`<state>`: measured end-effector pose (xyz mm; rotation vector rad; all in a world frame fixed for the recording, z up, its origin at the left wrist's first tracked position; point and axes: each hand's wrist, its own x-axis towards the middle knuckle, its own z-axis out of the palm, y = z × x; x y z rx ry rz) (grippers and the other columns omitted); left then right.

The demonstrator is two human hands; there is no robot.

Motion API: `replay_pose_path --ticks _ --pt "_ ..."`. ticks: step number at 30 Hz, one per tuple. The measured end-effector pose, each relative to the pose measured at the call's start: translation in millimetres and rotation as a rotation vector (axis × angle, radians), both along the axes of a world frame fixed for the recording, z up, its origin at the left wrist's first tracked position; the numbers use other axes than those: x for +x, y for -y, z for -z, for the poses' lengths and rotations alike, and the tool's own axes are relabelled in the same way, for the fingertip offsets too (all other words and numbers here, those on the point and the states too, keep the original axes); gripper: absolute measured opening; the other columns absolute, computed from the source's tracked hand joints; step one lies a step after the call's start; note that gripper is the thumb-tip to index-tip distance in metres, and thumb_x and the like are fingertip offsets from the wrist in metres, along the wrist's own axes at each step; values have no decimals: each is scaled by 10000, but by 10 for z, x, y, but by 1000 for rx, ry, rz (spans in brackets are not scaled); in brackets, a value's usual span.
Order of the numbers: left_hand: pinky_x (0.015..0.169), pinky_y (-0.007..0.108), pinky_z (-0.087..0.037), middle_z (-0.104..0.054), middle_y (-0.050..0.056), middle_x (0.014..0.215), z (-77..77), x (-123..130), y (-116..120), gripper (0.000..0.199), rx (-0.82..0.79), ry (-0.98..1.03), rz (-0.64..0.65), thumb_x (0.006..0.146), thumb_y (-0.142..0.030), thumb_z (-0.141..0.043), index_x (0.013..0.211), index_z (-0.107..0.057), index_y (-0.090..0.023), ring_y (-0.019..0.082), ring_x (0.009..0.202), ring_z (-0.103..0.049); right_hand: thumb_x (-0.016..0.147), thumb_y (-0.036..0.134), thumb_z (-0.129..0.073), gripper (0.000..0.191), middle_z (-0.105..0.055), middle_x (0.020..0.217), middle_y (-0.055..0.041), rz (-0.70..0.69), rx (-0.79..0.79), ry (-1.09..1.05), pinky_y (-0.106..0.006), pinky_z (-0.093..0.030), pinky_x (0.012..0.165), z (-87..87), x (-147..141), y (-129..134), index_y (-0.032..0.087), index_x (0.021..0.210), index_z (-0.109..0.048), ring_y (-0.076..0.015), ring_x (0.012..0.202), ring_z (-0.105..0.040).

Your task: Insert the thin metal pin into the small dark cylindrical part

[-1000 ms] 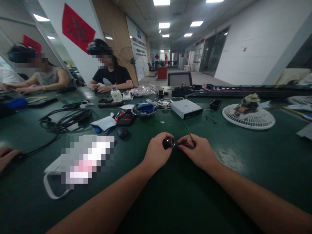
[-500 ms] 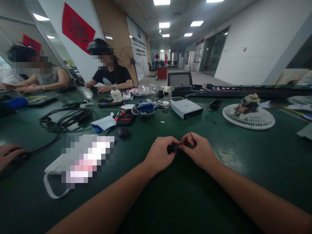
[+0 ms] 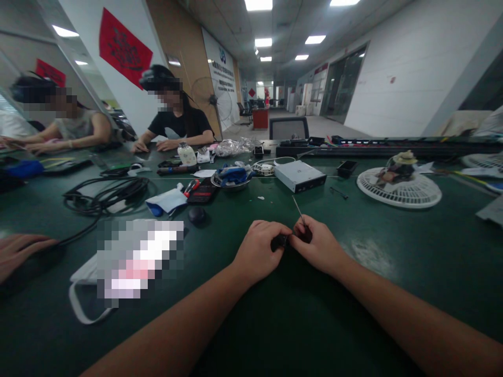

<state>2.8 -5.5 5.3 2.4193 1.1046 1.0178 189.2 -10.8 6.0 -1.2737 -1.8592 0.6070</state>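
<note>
My left hand (image 3: 260, 248) is closed around a small black part (image 3: 278, 241), which its fingers partly cover. Touching the right side of that part are the fingertips of my right hand (image 3: 317, 244). A thin metal rod (image 3: 297, 207), like a screwdriver shaft, sticks up and to the left out of my right hand's grip; its lower end is hidden in the fingers. Both hands meet low over the green table (image 3: 243, 324).
Ahead lie a silver disc drive (image 3: 301, 176), a bowl with blue items (image 3: 231, 175), a white fan grille (image 3: 398, 186) and a black mouse (image 3: 197, 214). Cables (image 3: 104, 195) are at left. Another person's hand (image 3: 23, 252) is at the left edge; two people sit beyond.
The rod in my right hand has tilted further left, and the right fingers have closed in slightly. The other person's hand at the left edge has moved right.
</note>
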Motion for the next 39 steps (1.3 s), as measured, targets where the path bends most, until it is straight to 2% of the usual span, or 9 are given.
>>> replay_pose_path --ticks 4,8,12,16,21,26,33,37,39 --pt "959 390 -455 -740 -4 1016 -10 -11 -24 339 -34 39 -195 730 -36 -633 995 -679 -243 201 1002 -661 951 305 -483 130 -555 655 26 125 41 95 -297 -353 567 -21 -21 30 220 858 -515 -153 585 -530" --pt "814 330 -497 -728 5 938 7 -53 -79 312 -99 149 -386 731 -23 -597 952 -675 -229 182 885 -672 977 278 -462 188 -631 724 19 119 48 158 -299 -386 590 -12 -26 48 233 1118 -577 -165 633 -593" --pt "804 338 -503 -717 16 906 50 -82 -118 250 -130 191 -485 744 -50 -612 924 -662 -215 192 867 -669 907 244 -577 113 -680 805 8 63 116 200 -296 -448 657 -2 -20 52 240 964 -676 -157 710 -627" --pt "876 373 -500 -715 13 919 62 -78 -120 316 -145 148 -429 715 -17 -612 945 -666 -226 200 903 -666 876 212 -620 133 -688 866 6 5 158 231 -293 -471 678 12 -17 49 246 950 -725 -147 738 -632" --pt "939 400 -486 -719 10 933 22 -63 -98 341 -149 121 -383 704 5 -603 942 -679 -227 196 927 -667 878 239 -630 137 -684 884 3 67 151 277 -308 -469 671 20 -13 53 262 960 -737 -159 745 -631" --pt "945 404 -487 -718 12 933 8 -58 -86 330 -131 120 -390 693 12 -606 921 -675 -217 204 939 -665 864 209 -626 105 -677 831 6 -59 157 257 -292 -466 660 6 -8 53 241 905 -718 -148 719 -620" --pt "932 400 -491 -714 7 946 46 -68 -103 312 -86 114 -343 718 -18 -606 939 -670 -228 201 946 -659 858 221 -632 118 -685 840 2 78 157 252 -303 -470 669 31 1 33 248 915 -732 -156 723 -622" --pt "919 403 -494 -713 13 929 49 -60 -106 322 -92 109 -356 695 3 -591 918 -662 -219 208 939 -659 851 210 -632 111 -673 804 9 -39 169 258 -289 -461 645 19 -1 46 244 894 -729 -143 692 -612" --pt "920 404 -495 -713 12 923 44 -52 -103 315 -79 101 -345 691 1 -595 910 -658 -216 209 933 -658 864 206 -620 129 -680 823 6 -36 192 218 -284 -464 653 17 -2 47 241 921 -730 -140 706 -620"
